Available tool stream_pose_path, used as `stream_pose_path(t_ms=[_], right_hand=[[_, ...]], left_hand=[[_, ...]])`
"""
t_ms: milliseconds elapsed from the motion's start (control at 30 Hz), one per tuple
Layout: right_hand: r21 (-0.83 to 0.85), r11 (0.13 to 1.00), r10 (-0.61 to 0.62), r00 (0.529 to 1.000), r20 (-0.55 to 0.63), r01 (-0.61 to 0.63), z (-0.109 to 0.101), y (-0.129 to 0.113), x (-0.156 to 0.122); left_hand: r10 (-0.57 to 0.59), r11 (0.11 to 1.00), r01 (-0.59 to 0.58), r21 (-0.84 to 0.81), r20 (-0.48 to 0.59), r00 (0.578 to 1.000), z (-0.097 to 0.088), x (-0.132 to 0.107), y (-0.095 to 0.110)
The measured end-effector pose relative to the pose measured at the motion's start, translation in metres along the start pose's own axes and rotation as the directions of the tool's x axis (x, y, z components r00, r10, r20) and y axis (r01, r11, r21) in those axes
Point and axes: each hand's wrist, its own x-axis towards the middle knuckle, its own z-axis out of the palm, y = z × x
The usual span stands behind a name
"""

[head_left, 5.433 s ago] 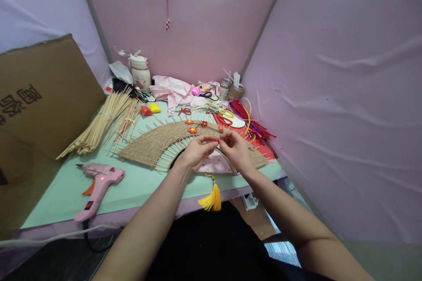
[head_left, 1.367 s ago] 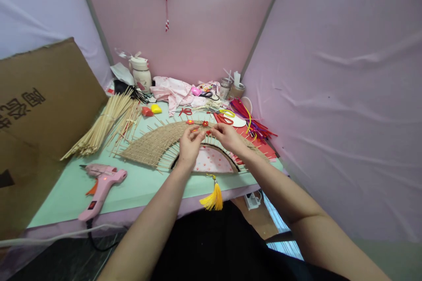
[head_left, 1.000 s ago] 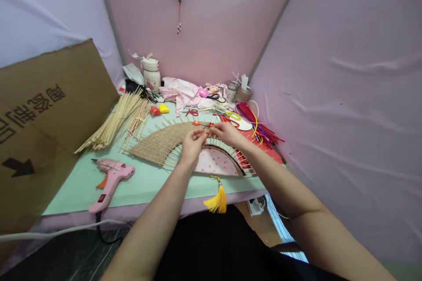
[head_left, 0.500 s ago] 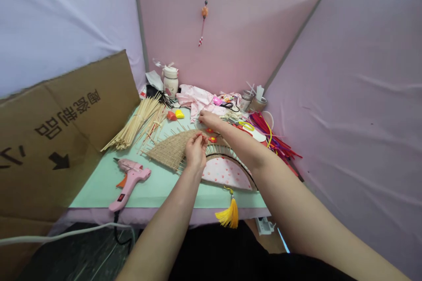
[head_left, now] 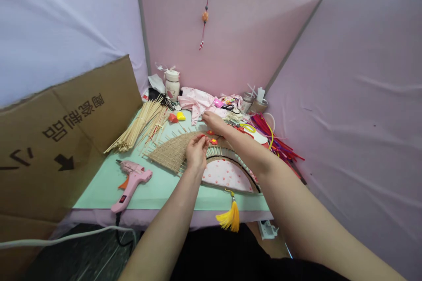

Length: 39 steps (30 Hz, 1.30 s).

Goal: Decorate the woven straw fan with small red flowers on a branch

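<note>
A half-round woven fan (head_left: 169, 151) of thin sticks and brown twine lies in front of me, with a pink dotted fabric panel (head_left: 227, 175) along its lower part. Small red flowers with yellow centres (head_left: 214, 142) sit on its weave. Over the middle of the fan, my left hand (head_left: 197, 151) pinches a small red piece between thumb and fingertips. My right hand (head_left: 213, 123) reaches across to the fan's far edge with its fingers closed. What those fingers hold, if anything, is too small to make out. A yellow tassel (head_left: 230, 217) hangs over the table's front edge.
To the left are a pink glue gun (head_left: 130, 184), a bundle of sticks (head_left: 135, 127) and a cardboard sheet (head_left: 75, 140). Red and yellow packets (head_left: 177, 117) lie behind the fan. A white bottle (head_left: 172, 84), yellow-handled scissors (head_left: 247, 127) and red and purple strips (head_left: 280, 140) are farther back.
The whole view has shifted slightly, so things appear a little lower. Both hands stay in nearly the same places over the fan, the left one still pinching the red piece.
</note>
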Motion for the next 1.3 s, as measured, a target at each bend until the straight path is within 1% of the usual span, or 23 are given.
stream_pose_path(t_ms=[67, 133, 167, 200, 233, 267, 300, 333, 367, 400, 467, 533, 600, 700, 733, 767, 867, 933, 1000, 1067, 1133, 1233, 1300], right_hand=[[0.059, 0.998, 0.033, 0.99, -0.136, -0.026, -0.009, -0.006, -0.013], [0.164, 0.984, 0.108, 0.959, -0.262, -0.066, -0.02, -0.014, -0.033], [0.232, 0.969, 0.154, 0.933, -0.324, -0.08, -0.026, -0.018, -0.046], [0.45, 0.891, 0.258, 0.872, -0.416, -0.049, -0.032, -0.024, -0.06], [0.623, 0.782, 0.36, 0.811, -0.46, 0.006, -0.037, -0.03, -0.074], [0.736, 0.675, 0.436, 0.777, -0.455, 0.052, -0.041, -0.036, -0.089], [0.816, 0.572, 0.498, 0.757, -0.424, 0.081, -0.045, -0.043, -0.103], [0.875, 0.475, 0.551, 0.745, -0.377, 0.091, -0.048, -0.05, -0.116], [0.912, 0.398, 0.6, 0.725, -0.339, 0.097, -0.049, -0.056, -0.127], [0.932, 0.345, 0.641, 0.698, -0.32, 0.111, -0.048, -0.063, -0.137], [0.948, 0.282, 0.703, 0.641, -0.308, 0.147, -0.045, -0.073, -0.151], [0.958, 0.215, 0.754, 0.592, -0.285, 0.188, -0.039, -0.079, -0.159], [0.972, 0.081, 0.792, 0.577, -0.198, 0.223, -0.033, -0.081, -0.163], [0.956, -0.169, 0.793, 0.609, -0.012, 0.239, -0.029, -0.081, -0.165], [0.944, -0.227, 0.788, 0.615, 0.032, 0.241, -0.029, -0.081, -0.166], [0.932, -0.265, 0.788, 0.613, 0.061, 0.248, -0.03, -0.082, -0.166], [0.91, -0.299, 0.802, 0.593, 0.077, 0.287, -0.03, -0.087, -0.165], [0.907, -0.306, 0.797, 0.598, 0.077, 0.291, -0.028, -0.091, -0.164], [0.909, -0.314, 0.789, 0.608, 0.089, 0.274, -0.023, -0.096, -0.163], [0.922, -0.291, 0.8, 0.593, 0.088, 0.256, -0.016, -0.1, -0.161], [0.949, -0.217, 0.824, 0.564, 0.053, 0.228, -0.009, -0.102, -0.16], [0.982, -0.063, 0.865, 0.501, -0.034, 0.176, -0.001, -0.102, -0.16], [0.99, 0.02, 0.879, 0.469, -0.084, 0.14, 0.001, -0.101, -0.161]], left_hand=[[-0.007, 1.0, 0.007, 0.005, 0.022, 1.0, 0.0, 0.0, -0.001], [-0.013, 1.0, 0.013, 0.01, 0.041, 0.999, 0.0, -0.001, -0.002], [-0.016, 1.0, 0.016, 0.014, 0.05, 0.999, 0.001, -0.002, -0.002], [-0.02, 1.0, 0.019, 0.02, 0.059, 0.998, 0.001, -0.003, -0.002], [-0.024, 0.999, 0.023, 0.027, 0.068, 0.997, 0.002, -0.005, -0.002], [-0.029, 0.999, 0.026, 0.037, 0.079, 0.996, 0.003, -0.006, -0.002], [-0.032, 0.998, 0.027, 0.055, 0.093, 0.995, 0.004, -0.008, -0.002], [-0.034, 0.997, 0.026, 0.078, 0.108, 0.994, 0.005, -0.01, -0.002], [-0.037, 0.994, 0.024, 0.104, 0.126, 0.991, 0.006, -0.011, -0.003], [-0.043, 0.991, 0.024, 0.131, 0.145, 0.988, 0.006, -0.013, -0.003], [-0.07, 0.985, 0.038, 0.171, 0.186, 0.98, 0.007, -0.016, -0.004], [-0.124, 0.98, 0.08, 0.184, 0.238, 0.963, 0.008, -0.018, -0.005], [-0.203, 0.969, 0.147, 0.2, 0.297, 0.933, 0.008, -0.021, -0.005], [-0.321, 0.939, 0.244, 0.244, 0.36, 0.876, 0.008, -0.025, -0.006], [-0.34, 0.932, 0.259, 0.254, 0.363, 0.868, 0.008, -0.026, -0.006], [-0.344, 0.93, 0.261, 0.259, 0.36, 0.867, 0.009, -0.026, -0.007], [-0.279, 0.945, 0.197, 0.26, 0.329, 0.902, 0.009, -0.027, -0.009], [-0.225, 0.953, 0.14, 0.268, 0.316, 0.922, 0.01, -0.028, -0.011], [-0.193, 0.953, 0.104, 0.286, 0.307, 0.932, 0.011, -0.029, -0.012], [-0.17, 0.951, 0.074, 0.301, 0.305, 0.937, 0.011, -0.029, -0.013], [-0.138, 0.95, 0.036, 0.309, 0.315, 0.939, 0.01, -0.029, -0.014], [-0.082, 0.948, -0.034, 0.317, 0.346, 0.935, 0.009, -0.028, -0.015], [-0.048, 0.94, -0.083, 0.332, 0.368, 0.929, 0.008, -0.028, -0.015]])
